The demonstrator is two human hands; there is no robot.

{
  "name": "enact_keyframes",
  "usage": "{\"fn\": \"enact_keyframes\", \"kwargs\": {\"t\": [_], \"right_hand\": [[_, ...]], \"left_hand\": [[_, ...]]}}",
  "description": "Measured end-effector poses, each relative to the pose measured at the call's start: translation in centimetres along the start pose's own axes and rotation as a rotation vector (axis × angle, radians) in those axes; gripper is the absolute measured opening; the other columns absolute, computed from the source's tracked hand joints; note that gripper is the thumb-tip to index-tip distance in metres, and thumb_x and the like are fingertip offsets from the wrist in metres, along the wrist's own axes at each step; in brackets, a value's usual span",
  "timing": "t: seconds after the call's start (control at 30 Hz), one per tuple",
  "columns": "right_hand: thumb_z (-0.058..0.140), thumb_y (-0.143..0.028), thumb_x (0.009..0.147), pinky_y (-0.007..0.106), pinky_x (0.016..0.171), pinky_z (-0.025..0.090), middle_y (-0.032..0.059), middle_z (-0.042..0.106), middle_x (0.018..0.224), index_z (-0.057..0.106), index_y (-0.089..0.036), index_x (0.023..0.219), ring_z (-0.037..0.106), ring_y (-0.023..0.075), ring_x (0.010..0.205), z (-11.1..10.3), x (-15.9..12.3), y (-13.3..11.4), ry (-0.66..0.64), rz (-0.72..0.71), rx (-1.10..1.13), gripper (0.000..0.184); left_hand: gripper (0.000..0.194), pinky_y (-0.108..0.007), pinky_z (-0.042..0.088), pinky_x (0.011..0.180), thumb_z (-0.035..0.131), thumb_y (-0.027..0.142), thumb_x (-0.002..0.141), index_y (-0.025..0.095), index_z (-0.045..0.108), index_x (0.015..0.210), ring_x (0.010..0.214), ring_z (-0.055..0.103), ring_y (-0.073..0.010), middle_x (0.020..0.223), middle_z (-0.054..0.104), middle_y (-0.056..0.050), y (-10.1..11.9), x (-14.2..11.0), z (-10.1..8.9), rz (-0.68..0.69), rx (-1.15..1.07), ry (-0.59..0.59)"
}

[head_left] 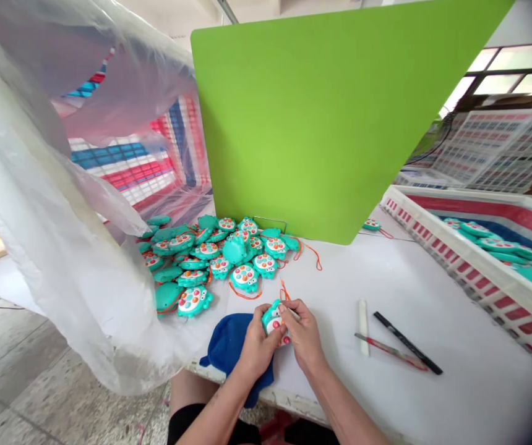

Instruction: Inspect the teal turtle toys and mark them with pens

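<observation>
Left hand (257,349) grips a turquoise button toy (270,321); right hand (304,334) pinches a thin white tool (294,313) against it.

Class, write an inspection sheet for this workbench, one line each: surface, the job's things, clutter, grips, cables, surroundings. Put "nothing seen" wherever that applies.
surface: white table, its near edge scuffed.
job's things: teal turtle-shaped toy with coloured buttons, held in both hands; heap of similar toys beside them.
clutter: blue cloth beneath the left hand; black marker, red-striped pen, white strip.
grips: left hand cradles the toy; right hand pinches it, with a thin pale tool.
cables: orange cords on the toys.
surroundings: green partition, plastic sheeting, white crate holding more toys.
</observation>
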State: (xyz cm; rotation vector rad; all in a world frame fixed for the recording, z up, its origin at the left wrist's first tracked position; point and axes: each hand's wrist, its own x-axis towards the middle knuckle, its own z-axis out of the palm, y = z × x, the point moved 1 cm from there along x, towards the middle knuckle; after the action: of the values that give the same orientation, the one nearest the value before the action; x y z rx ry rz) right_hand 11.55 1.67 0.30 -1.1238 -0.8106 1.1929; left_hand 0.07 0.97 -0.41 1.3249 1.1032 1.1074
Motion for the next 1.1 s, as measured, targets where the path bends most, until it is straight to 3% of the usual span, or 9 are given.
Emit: {"fn": "enact_keyframes", "kwargs": {"t": [0.13,0.3,0.43,0.57,0.63,0.8,0.97,1.1], "right_hand": [[0.080,-0.040,0.060,0.025,0.062,0.048,0.0001,0.066,0.078,0.061,-0.018,0.070,0.059,0.0149,0.068,0.1,0.0,-0.1,-0.015,-0.020,0.016,0.031],[0.076,-0.040,0.067,0.026,0.057,0.047,-0.0016,0.064,0.068,0.061,-0.019,0.077,0.058,0.0144,0.060,0.2,0.3,-0.6,-0.026,0.023,0.113,0.028],[0.074,-0.042,0.069,0.034,0.070,0.051,0.0040,0.071,0.086,0.061,-0.020,0.078,0.065,0.0217,0.079,-0.3,0.6,-1.4,-0.073,0.082,0.240,0.027],[0.076,-0.040,0.066,0.039,0.079,0.051,0.0077,0.072,0.098,0.064,-0.019,0.077,0.065,0.0255,0.090,-0.7,0.9,-1.9,-0.114,0.142,0.310,0.027],[0.075,-0.039,0.067,0.040,0.082,0.050,0.0095,0.068,0.109,0.064,-0.019,0.076,0.063,0.0265,0.097,-0.5,0.8,-1.8,-0.144,0.097,0.189,0.026],[0.067,-0.036,0.073,0.039,0.096,0.043,0.0091,0.065,0.113,0.062,-0.020,0.077,0.057,0.0257,0.110,0.4,0.4,-1.2,-0.171,-0.296,-0.393,0.018],[0.049,-0.046,0.086,0.034,0.072,0.053,0.0099,0.070,0.091,0.054,-0.020,0.083,0.066,0.0229,0.084,-2.0,1.7,-1.0,-0.088,-0.287,-0.498,0.026],[0.054,-0.044,0.080,0.036,0.073,0.051,0.0059,0.070,0.079,0.059,-0.021,0.079,0.065,0.0235,0.076,-5.0,3.1,-0.5,-0.078,-0.303,-0.680,0.024]], "left_hand": [[0.044,-0.030,0.046,0.075,0.066,0.033,0.078,0.015,0.045,0.112,0.080,0.056,-0.0168,0.093,0.061,-0.005,-0.2,0.0,-0.1,-0.004,-0.098,-0.028],[0.045,-0.028,0.046,0.077,0.069,0.034,0.076,0.016,0.046,0.110,0.082,0.057,-0.0158,0.095,0.061,-0.004,0.1,0.1,-0.1,-0.028,-0.257,-0.042],[0.050,-0.029,0.047,0.079,0.073,0.033,0.073,0.018,0.045,0.111,0.083,0.060,-0.0161,0.097,0.063,-0.004,0.5,0.1,0.0,-0.100,-0.441,-0.059],[0.050,-0.028,0.047,0.077,0.074,0.032,0.072,0.018,0.045,0.110,0.081,0.060,-0.0158,0.093,0.064,-0.003,0.5,0.0,0.1,-0.107,-0.477,-0.062],[0.046,-0.027,0.047,0.074,0.073,0.032,0.073,0.018,0.046,0.108,0.079,0.059,-0.0148,0.091,0.063,-0.002,0.5,0.0,0.1,-0.085,-0.446,-0.068],[0.041,-0.021,0.044,0.063,0.071,0.029,0.074,0.018,0.048,0.106,0.067,0.053,-0.0106,0.078,0.057,0.003,0.3,0.1,0.0,-0.020,-0.313,-0.043],[0.047,-0.026,0.047,0.073,0.073,0.032,0.072,0.018,0.047,0.108,0.077,0.058,-0.0139,0.091,0.062,-0.002,0.3,0.0,0.0,-0.077,-0.382,-0.077],[0.048,-0.027,0.048,0.075,0.075,0.033,0.070,0.018,0.048,0.108,0.078,0.060,-0.0151,0.092,0.064,-0.003,0.4,0.0,0.0,-0.092,-0.417,-0.105]]}}
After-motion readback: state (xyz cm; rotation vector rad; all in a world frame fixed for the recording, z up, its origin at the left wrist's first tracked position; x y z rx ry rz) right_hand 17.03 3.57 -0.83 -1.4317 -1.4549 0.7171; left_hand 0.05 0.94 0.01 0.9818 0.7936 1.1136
